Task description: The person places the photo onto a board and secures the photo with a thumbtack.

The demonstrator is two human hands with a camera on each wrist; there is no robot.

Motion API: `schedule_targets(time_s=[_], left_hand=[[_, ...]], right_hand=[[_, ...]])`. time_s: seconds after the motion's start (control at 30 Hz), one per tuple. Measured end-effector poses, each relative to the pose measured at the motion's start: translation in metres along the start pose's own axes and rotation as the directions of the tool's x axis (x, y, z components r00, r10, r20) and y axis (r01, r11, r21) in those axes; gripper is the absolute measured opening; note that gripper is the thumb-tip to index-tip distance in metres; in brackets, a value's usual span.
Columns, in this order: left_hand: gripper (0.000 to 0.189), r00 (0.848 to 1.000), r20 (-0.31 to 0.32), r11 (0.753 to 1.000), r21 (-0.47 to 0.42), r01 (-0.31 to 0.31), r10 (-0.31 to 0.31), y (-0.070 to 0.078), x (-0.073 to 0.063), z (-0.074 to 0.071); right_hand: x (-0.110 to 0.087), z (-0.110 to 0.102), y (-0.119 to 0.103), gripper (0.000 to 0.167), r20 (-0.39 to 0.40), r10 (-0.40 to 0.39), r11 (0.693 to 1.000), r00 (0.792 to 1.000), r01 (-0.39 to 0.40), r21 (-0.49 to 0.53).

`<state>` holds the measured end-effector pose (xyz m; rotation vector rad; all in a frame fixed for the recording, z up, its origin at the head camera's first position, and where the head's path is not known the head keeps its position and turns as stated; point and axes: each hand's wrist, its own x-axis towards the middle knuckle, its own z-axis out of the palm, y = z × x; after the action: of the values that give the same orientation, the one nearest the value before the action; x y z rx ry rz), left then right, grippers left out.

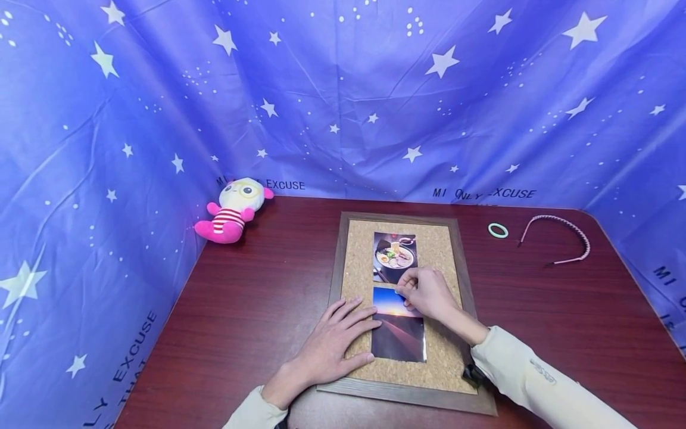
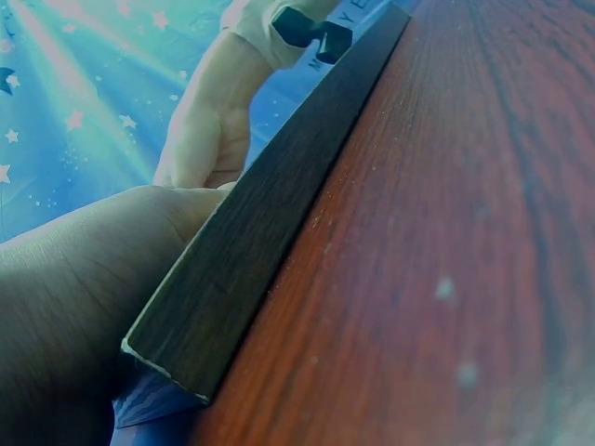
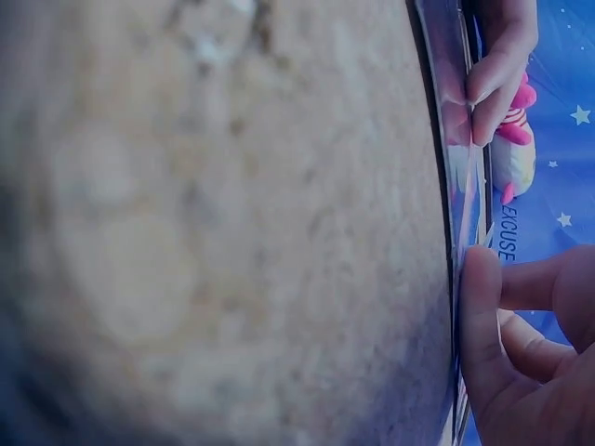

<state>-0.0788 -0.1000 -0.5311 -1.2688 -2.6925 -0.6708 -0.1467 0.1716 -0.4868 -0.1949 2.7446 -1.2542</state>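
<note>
A cork board [image 1: 356, 256] with a wooden frame lies on the table. Upper on it is a photo of a ramen bowl [image 1: 395, 257], with a small red spot at its top edge. Just below lies a photo of a road at sunset [image 1: 393, 342]. My left hand [image 1: 337, 339] rests spread on the board, fingertips on the left edge of the sunset photo. At that photo's upper part, my right hand [image 1: 429, 293] pinches a small pale pin-like piece [image 3: 488, 235] between thumb and forefinger; its exact kind I cannot tell.
A pink and white plush toy [image 1: 230, 214] sits at the back left of the table. At the back right lie a mint-green ring [image 1: 498, 230] and a braided pink headband [image 1: 584, 238]. Blue star-patterned cloth [image 1: 343, 89] hangs around the table [image 1: 252, 298].
</note>
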Motion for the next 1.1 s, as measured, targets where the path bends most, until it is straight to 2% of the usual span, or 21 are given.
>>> schedule_targets(time_s=[0.23,0.57,0.87,1.1], left_hand=[[0.057,1.0,0.016,1.0,-0.011,-0.002,0.002,0.002,0.002,-0.001],[0.059,1.0,0.009,1.0,-0.011,-0.013,0.013,0.001,0.002,0.0],[0.061,1.0,0.01,1.0,0.0,-0.018,0.018,0.001,0.0,-0.003],[0.075,1.0,0.003,0.999,-0.039,-0.029,0.029,0.001,0.0,-0.007]], right_hand=[[-0.007,-0.006,0.0,0.013,0.001,-0.028,0.999,1.0,0.028,0.022],[-0.018,-0.016,0.002,0.008,0.013,-0.009,0.991,1.0,0.007,0.132],[-0.032,-0.033,0.008,0.006,-0.026,-0.007,0.997,1.0,0.009,0.076],[-0.051,-0.045,0.015,0.007,-0.082,-0.061,0.998,0.995,0.064,0.026]])
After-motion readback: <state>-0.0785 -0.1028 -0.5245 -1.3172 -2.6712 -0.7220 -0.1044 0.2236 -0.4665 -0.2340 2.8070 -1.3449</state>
